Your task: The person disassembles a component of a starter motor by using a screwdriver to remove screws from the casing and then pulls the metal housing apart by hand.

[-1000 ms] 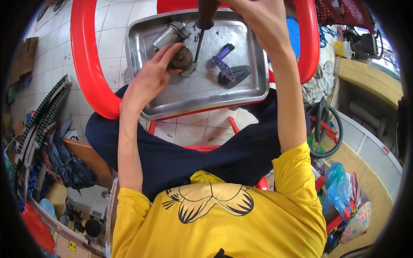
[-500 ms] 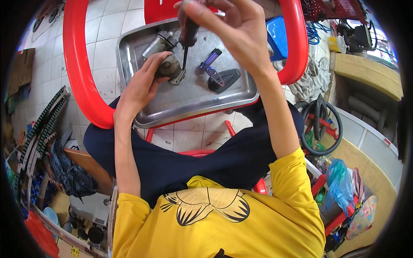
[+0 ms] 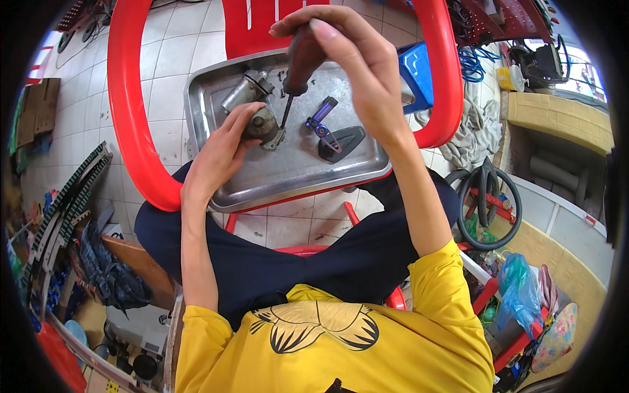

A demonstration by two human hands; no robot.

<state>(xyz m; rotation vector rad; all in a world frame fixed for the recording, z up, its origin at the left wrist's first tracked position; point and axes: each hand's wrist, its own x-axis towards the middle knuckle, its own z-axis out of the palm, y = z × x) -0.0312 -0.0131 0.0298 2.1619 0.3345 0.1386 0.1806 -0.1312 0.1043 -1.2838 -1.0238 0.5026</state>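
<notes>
The round metal part (image 3: 265, 126) sits toward the left of the steel tray (image 3: 308, 182), and I have the left hand (image 3: 216, 157) closed around its left side, thumb and fingers narrow against it. The right hand (image 3: 372, 82) is above the tray with the screwdriver (image 3: 303, 62), whose shaft slants down to the part's right edge; whether the tip is seated there I cannot tell. What has changed on my feed is mostly up top: the right hand, cut off by the upper border a second ago, now shows whole, its fingers long and loosely arched over the handle, the thumb beside them. Some of that comes from the view shifting, and how tightly the handle is held I cannot tell. The left hand and the shaft's lower end keep their places at the part, so I judge the work to be at the same spot, with the hold steady and only the upper grip altered. The cylindrical metal part (image 3: 244, 93) lies just beyond, while the purple tool (image 3: 320, 116) and dark wedge-shaped piece (image 3: 342, 147) lie to the right, neither hand touching them.
</notes>
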